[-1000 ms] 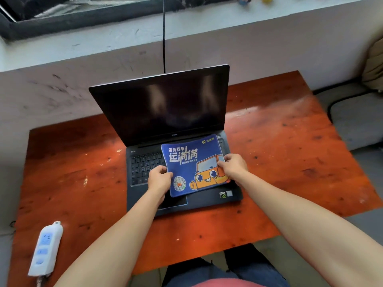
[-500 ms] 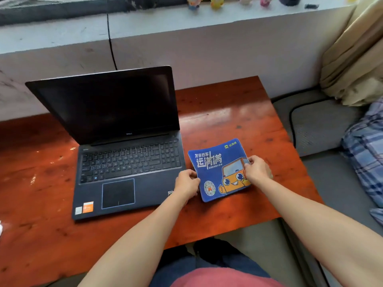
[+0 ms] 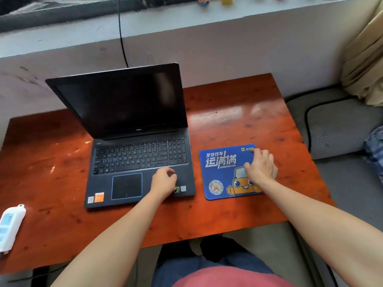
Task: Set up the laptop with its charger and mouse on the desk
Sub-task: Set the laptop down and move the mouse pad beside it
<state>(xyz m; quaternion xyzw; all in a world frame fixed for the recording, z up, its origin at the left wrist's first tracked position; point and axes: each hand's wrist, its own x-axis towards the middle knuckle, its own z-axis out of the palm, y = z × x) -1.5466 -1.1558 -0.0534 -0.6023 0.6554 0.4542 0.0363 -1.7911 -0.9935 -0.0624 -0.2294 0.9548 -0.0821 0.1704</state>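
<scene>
Desk (image 3: 238,220) (laptop (image 3: 141,162), mousepad (image 3: 221,177), power strip (image 3: 9,226))

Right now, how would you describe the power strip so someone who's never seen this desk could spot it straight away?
Start at the reddish wooden desk and find the open black laptop near its middle. Go left and toward the near edge, to the desk's front left corner: the power strip lies there. It is the only white thing on the desk, a long rounded bar with pale blue sockets.

home room | small toy figurines (image 3: 215,0) on grey window ledge (image 3: 186,15) — beige curtain (image 3: 364,59), grey seat cushion (image 3: 342,129) right of orange-red wooden desk (image 3: 238,112)
</scene>
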